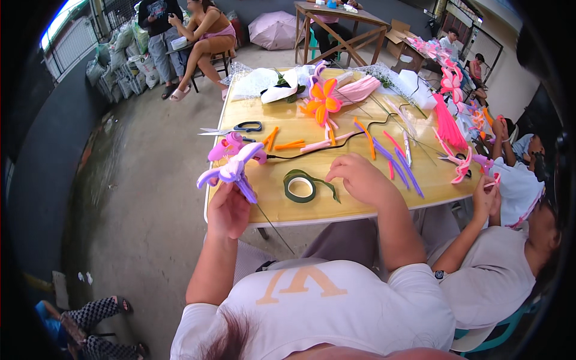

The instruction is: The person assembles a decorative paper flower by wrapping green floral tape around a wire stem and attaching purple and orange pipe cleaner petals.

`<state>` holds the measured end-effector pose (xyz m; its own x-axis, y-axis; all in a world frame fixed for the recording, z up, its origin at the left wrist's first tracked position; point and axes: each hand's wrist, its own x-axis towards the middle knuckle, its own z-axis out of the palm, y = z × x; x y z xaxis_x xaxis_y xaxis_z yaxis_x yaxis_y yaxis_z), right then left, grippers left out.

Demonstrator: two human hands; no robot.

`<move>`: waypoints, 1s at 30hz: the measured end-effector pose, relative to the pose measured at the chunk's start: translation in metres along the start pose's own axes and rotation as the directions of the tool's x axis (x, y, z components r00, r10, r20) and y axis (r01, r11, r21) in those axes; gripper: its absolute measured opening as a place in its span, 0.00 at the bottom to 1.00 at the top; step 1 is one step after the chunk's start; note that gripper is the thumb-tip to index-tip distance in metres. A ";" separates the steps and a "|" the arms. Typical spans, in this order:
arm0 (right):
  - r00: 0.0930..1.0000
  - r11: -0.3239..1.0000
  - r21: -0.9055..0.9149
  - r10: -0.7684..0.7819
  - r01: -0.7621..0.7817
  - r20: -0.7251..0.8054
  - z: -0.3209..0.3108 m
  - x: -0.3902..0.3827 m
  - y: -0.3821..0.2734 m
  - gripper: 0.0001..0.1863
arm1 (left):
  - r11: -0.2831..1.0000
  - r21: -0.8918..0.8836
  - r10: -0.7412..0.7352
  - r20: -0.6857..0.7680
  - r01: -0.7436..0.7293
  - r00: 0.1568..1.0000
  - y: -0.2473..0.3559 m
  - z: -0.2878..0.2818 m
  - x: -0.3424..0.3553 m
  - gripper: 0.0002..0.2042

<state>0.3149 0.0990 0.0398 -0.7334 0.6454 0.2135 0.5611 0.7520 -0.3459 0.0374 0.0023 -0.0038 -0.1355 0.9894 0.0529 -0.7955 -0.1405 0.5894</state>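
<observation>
My left hand (228,211) is closed around the base of a purple-and-white fuzzy flower (231,170), whose thin wire stem (276,230) slants down past the table's front edge. Just behind the flower lies a pink glue gun (258,155), partly hidden by it. Over the table, my right hand (363,180) has bent fingers slightly apart, with nothing visible in them. Its fingertips are close to the loose strip of a green floral tape roll (299,187); whether they touch it is unclear.
Scissors (247,126), orange pipe cleaners (290,144) and purple pipe cleaners (408,173) lie on the table (270,207). The glue gun's black cord (318,153) crosses it. An orange flower (324,102) and pink bundle (358,90) lie farther back. A co-worker's hands (486,195) work at right.
</observation>
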 end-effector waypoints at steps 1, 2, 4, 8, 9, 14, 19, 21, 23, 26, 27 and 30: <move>0.999 0.999 0.017 -0.027 0.027 0.017 -0.001 0.002 -0.003 0.18 | 0.999 -0.037 -0.020 0.017 0.021 1.000 0.001 -0.002 0.000 0.14; 0.998 0.998 0.035 -0.055 0.053 0.032 -0.001 0.005 -0.008 0.18 | 0.996 -0.073 -0.040 0.035 0.042 0.999 0.002 -0.004 0.000 0.13; 0.992 0.995 0.021 -0.103 0.102 0.068 -0.003 0.008 -0.009 0.18 | 0.993 -0.098 -0.056 0.105 0.066 0.993 0.004 -0.003 0.002 0.15; 0.975 0.993 0.002 -0.119 0.121 0.188 -0.009 0.016 -0.007 0.12 | 0.988 -0.132 -0.067 0.125 0.083 0.990 0.005 -0.005 0.000 0.17; 0.969 0.995 0.016 -0.100 0.099 0.228 -0.012 0.017 -0.006 0.11 | 0.991 -0.108 -0.069 0.098 0.079 0.993 0.005 -0.002 -0.001 0.16; 0.946 0.987 0.104 -0.145 0.119 0.290 -0.012 0.017 0.004 0.05 | 0.991 -0.094 -0.091 0.061 0.096 0.994 0.004 0.011 -0.003 0.16; 0.965 0.967 0.204 -0.189 0.151 0.182 -0.016 0.017 -0.002 0.04 | 0.994 -0.057 -0.091 0.047 0.094 0.995 -0.001 0.011 -0.003 0.16; 0.971 0.955 0.233 -0.211 0.181 0.112 -0.019 0.018 -0.004 0.05 | 0.993 -0.060 -0.100 0.040 0.102 0.994 -0.002 0.013 -0.002 0.17; 0.968 0.937 0.300 -0.224 0.180 0.117 -0.020 0.019 -0.002 0.05 | 0.990 -0.075 -0.118 0.037 0.121 0.992 -0.002 0.016 -0.001 0.17; 0.961 0.936 0.299 -0.236 0.186 0.142 -0.019 0.017 -0.002 0.06 | 0.989 -0.083 -0.120 0.069 0.125 0.990 -0.003 0.017 0.000 0.17; 0.959 0.941 0.281 -0.237 0.188 0.155 -0.019 0.015 -0.003 0.06 | 0.986 -0.092 -0.128 0.100 0.137 0.987 -0.004 0.013 0.002 0.17; 0.961 0.966 0.202 -0.203 0.165 0.188 -0.020 0.010 0.003 0.07 | 0.983 -0.112 -0.127 0.147 0.145 0.981 -0.003 0.006 0.004 0.17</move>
<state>0.3169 0.1106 0.0594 -0.8910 0.4421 0.1033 0.3436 0.8053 -0.4831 0.0427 0.0068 -0.0006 0.0551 0.9939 0.0950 -0.8679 0.0006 0.4967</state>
